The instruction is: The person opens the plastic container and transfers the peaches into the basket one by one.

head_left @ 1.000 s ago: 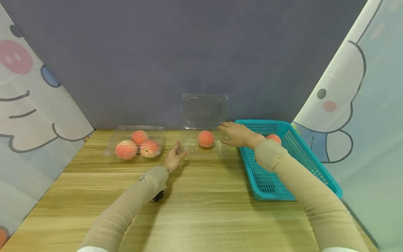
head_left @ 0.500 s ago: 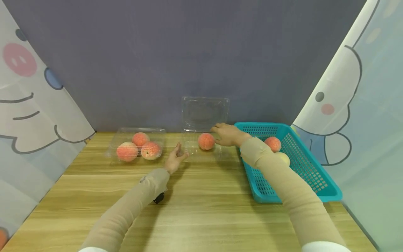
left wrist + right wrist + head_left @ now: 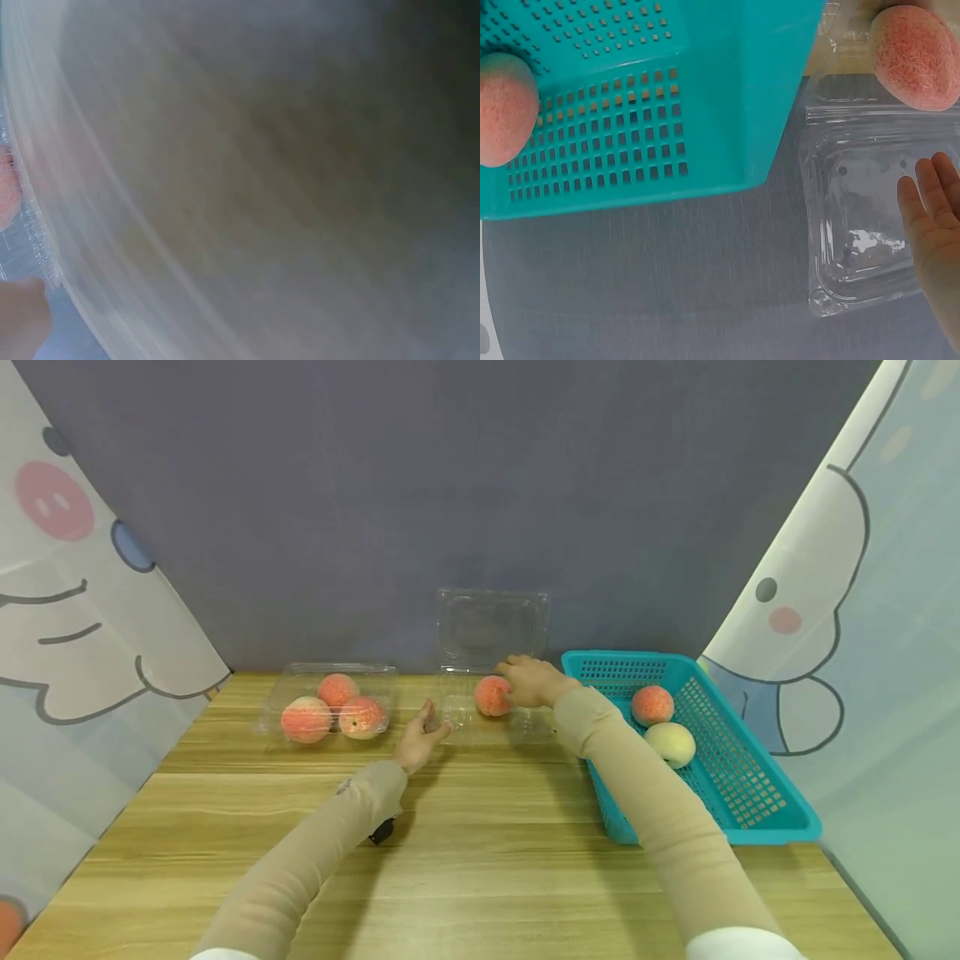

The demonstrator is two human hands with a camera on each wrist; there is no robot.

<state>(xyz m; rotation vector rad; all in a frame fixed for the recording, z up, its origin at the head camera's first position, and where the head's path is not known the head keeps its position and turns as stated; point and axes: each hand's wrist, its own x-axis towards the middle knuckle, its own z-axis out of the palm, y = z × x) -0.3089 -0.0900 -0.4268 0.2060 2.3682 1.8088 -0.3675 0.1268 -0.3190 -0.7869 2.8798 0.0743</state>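
— What's nearest us on the table (image 3: 465, 885)?
— Two beige sleeves (image 3: 318, 852), reaching in over the wood, then the blue basket (image 3: 750, 836) by the right arm
— Anything in it?
— A pale peach (image 3: 671, 745), and a pink one (image 3: 652, 705) just behind it
— And the left hand (image 3: 422, 743)?
— Low beside the near left corner of the open box (image 3: 459, 724), its thumb and fingers spread apart. I can't tell whether it touches the plastic
— Off to its left?
— A clear box (image 3: 300, 677), with three peaches (image 3: 306, 720) bunched inside, two in front and one behind
— The right hand (image 3: 531, 681), then?
— At the right side of the open box, its fingers loosely straight. From here I can't say if they brush the peach (image 3: 492, 696)
— Where's that peach sitting?
— In the open box, between the two hands
— Past it?
— The lid (image 3: 492, 631), standing raised at the back, before a grey wall (image 3: 480, 485)
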